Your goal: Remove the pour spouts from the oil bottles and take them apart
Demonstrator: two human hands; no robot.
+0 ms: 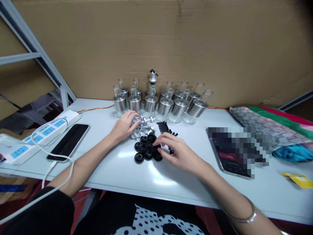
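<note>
My left hand (125, 125) reaches over a pile of silver pourer spouts (144, 132), thumb and fingers apart, its fingertips among the pieces. In front of the spouts lies a heap of black ringed stoppers (140, 147). My right hand (177, 150) is at the heap's right side, thumb and forefinger closed around a black stopper (157, 155) that its fingers partly hide. Beyond that hand, several small black caps (163, 126) lie in a row. Behind stand glass bottles with metal sleeves (151, 103); one back bottle carries a fitted pourer (153, 77).
At left are a white power strip (41, 137), a phone (69, 142) and a white cable (70, 169) crossing my left forearm. A tablet-like device (232, 156), partly blurred, lies at right. Farther right are folded fabric (266, 125) and a yellow packet (299, 180). Cardboard (207, 42) stands behind.
</note>
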